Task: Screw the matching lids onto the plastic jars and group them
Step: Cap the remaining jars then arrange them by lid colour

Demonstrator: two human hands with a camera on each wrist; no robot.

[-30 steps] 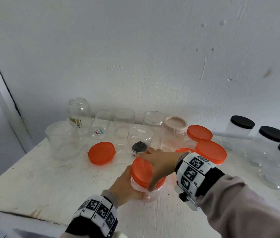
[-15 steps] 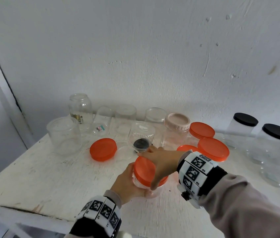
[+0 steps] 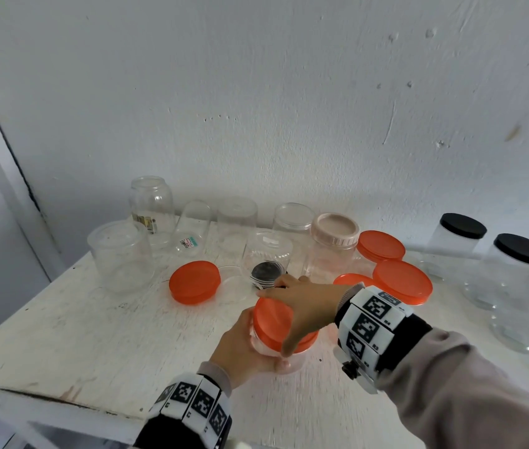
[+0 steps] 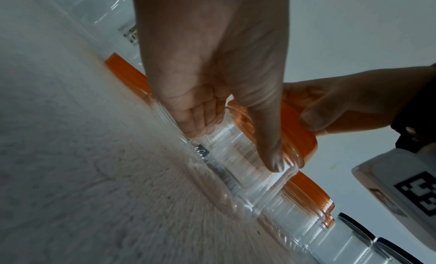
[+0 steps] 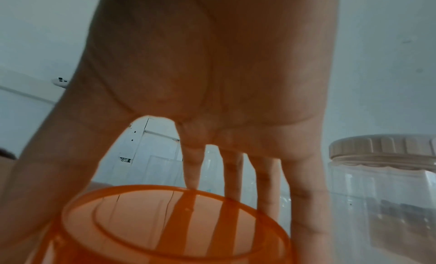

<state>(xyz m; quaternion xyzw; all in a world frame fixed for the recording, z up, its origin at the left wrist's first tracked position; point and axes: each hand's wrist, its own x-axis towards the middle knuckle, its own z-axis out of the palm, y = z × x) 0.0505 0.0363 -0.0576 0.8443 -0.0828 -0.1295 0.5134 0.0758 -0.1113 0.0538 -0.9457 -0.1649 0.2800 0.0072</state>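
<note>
Soft even daylight, head view wide-angle warped; wrist views dim, motion-blurred, close-up unfocused.

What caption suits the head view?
Left hand steadies a clear jar while right hand grips its orange lid.

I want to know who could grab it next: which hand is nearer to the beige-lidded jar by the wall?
Right. The right hand, gripping the orange lid, is just in front of the beige-lidded jar; the left hand holds the clear jar farther forward.
</note>
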